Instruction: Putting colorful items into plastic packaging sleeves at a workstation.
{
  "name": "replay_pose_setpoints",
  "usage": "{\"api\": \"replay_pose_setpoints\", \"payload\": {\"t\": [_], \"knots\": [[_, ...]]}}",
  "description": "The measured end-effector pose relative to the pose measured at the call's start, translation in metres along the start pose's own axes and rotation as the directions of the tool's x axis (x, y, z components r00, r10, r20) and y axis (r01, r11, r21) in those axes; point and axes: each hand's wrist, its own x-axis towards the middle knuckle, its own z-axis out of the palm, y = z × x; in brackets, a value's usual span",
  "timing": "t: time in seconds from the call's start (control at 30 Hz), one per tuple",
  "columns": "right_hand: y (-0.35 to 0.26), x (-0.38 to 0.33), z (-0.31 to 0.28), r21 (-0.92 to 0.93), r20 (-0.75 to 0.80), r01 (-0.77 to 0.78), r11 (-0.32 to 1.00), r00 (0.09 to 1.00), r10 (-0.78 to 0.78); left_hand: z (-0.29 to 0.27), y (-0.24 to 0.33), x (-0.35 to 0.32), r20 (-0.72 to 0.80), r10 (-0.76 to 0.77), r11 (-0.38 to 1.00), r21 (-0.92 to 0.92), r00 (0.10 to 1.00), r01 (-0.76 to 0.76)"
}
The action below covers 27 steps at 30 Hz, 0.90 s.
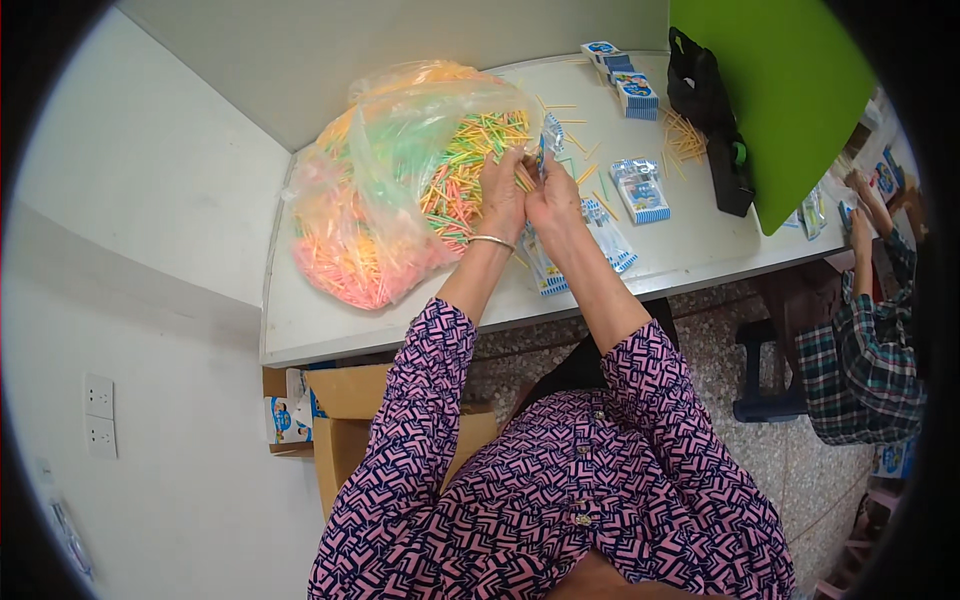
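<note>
My left hand, with a bangle at its wrist, is closed around a few thin coloured sticks. Close against it, my right hand grips a small blue-and-white plastic packet, raised above the table. Where the sticks meet the packet, my fingers hide the detail. Left of my hands lies a large clear plastic bag, open toward me and full of pink, yellow and green sticks. Flat clear packets with blue striped edges lie beneath my right wrist.
More packets are piled to the right. Stacks of blue-and-white cards stand farther back. Loose sticks lie beside a black holder along the green divider. Cardboard boxes sit below the table edge. A co-worker's plaid sleeve shows at right.
</note>
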Motion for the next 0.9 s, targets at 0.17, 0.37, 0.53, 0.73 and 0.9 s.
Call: {"api": "replay_pose_setpoints", "payload": {"t": [0.17,0.37,0.53,0.73,0.9], "knots": [[-0.001,0.005,-0.007,-0.076,0.003,0.028,0.997,1.000,-0.027,0.001,-0.001,-0.005,-0.022,-0.020,0.999,0.039,1.000,0.021],[0.002,0.001,-0.008,-0.081,0.025,0.020,0.996,1.000,-0.018,0.002,-0.004,-0.011,-0.005,0.055,0.977,0.204,0.998,-0.053],[0.000,-0.013,-0.001,-0.111,0.064,0.022,0.994,0.998,-0.015,-0.019,-0.003,0.000,0.039,0.047,0.928,0.369,0.998,-0.058],[-0.051,-0.029,0.013,-0.559,0.321,0.270,0.784,0.942,-0.095,-0.028,0.029,0.021,-0.088,-0.098,0.978,0.173,0.991,0.112],[-0.100,-0.038,0.003,-0.792,0.403,0.290,0.537,0.909,0.104,-0.012,0.058,0.024,0.023,-0.076,0.994,0.077,0.997,0.074]]}}
